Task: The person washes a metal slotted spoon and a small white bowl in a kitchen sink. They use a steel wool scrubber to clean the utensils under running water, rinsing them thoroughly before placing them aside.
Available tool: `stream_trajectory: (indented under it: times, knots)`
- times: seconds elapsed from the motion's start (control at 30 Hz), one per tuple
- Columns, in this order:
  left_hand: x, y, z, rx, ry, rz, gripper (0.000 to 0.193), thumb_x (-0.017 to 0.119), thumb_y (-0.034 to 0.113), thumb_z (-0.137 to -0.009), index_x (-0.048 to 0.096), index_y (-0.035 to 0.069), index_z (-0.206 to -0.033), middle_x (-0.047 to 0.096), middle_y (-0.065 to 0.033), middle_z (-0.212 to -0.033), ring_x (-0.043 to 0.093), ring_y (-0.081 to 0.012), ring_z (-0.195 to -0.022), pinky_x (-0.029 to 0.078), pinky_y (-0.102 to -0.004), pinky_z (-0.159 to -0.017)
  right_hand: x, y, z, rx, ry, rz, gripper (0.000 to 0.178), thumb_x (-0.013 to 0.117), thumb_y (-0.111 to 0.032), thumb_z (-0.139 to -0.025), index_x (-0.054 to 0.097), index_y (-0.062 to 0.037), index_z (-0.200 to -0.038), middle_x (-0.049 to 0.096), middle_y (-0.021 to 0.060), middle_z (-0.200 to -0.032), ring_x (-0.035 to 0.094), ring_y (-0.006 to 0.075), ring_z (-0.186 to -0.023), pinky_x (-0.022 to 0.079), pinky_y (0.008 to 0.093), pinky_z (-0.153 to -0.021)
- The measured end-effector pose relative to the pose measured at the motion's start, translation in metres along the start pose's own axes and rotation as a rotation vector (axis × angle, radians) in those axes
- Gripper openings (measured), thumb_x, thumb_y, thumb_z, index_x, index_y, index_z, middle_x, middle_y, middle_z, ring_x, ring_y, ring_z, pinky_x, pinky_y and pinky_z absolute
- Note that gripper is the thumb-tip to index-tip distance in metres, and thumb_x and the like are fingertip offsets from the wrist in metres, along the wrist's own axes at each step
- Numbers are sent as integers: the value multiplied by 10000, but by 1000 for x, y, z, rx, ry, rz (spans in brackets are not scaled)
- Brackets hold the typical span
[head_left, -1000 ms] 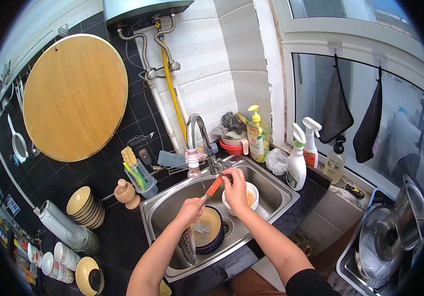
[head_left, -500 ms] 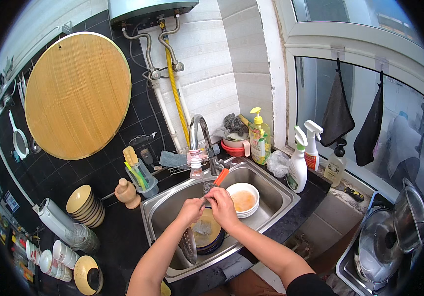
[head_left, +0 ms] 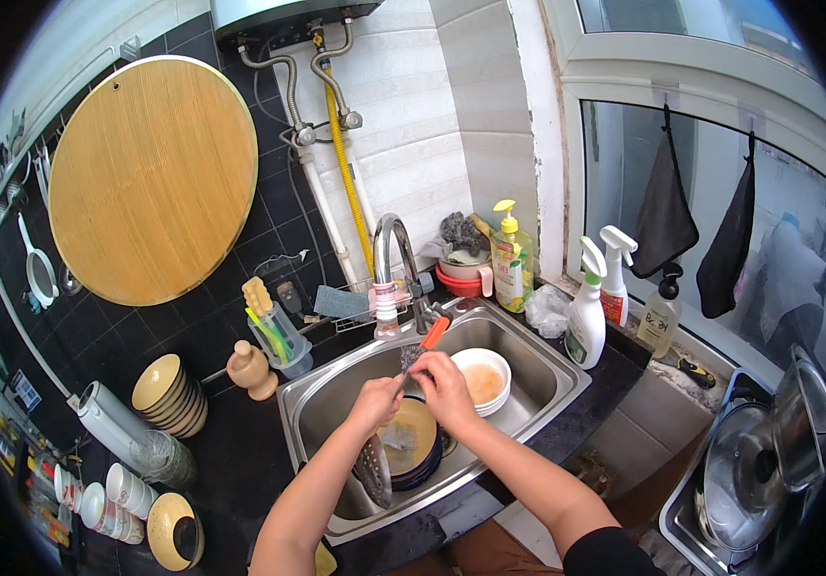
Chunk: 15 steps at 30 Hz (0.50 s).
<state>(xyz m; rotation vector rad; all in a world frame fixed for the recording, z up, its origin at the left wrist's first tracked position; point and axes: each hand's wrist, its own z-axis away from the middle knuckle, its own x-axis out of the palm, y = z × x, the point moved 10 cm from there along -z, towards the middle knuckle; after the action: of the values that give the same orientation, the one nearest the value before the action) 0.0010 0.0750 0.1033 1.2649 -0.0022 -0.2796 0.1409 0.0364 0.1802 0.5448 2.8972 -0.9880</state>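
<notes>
Dark surface (head_left: 250, 451) frames the sink (head_left: 538, 389). Left grip (head_left: 375, 403) clamps the skimmer (head_left: 373, 472), right grip (head_left: 444, 383) the scrubber (head_left: 411, 356); a slip could chip the near bowls (head_left: 423, 470)

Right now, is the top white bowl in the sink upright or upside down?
Upright: the top white bowl shows its orange-tinged inside, open side facing up.

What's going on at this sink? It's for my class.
A person's left hand holds a perforated metal utensil over the sink, its orange handle pointing away from the person, while the right hand holds a grey scrubber against the shaft. In the sink, a dark-rimmed yellow bowl stands beside the perforated head, with stacked white bowls to its right.
</notes>
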Motion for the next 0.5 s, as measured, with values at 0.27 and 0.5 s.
stream_trajectory:
  times: [0.27, 0.5]
  knots:
    - [-1, 10, 3, 9, 14, -38, 368, 471, 378, -939, 466, 114, -682, 354, 49, -483, 262, -54, -346, 166, -234, -331, -27, 20, -26, 172, 239, -88, 98, 600, 24, -774, 569, -13, -860, 564, 143, -862, 558, 322, -830, 459, 377, -744]
    - [-8, 2, 0, 55, 47, -77, 375, 487, 351, -936, 476, 102, -656, 383, 31, -479, 286, -70, -338, 192, -249, -320, 9, -18, -2, -56, -47, 41, 121, 615, 35, -753, 566, -20, -850, 571, 121, -892, 560, 310, -866, 460, 369, -756]
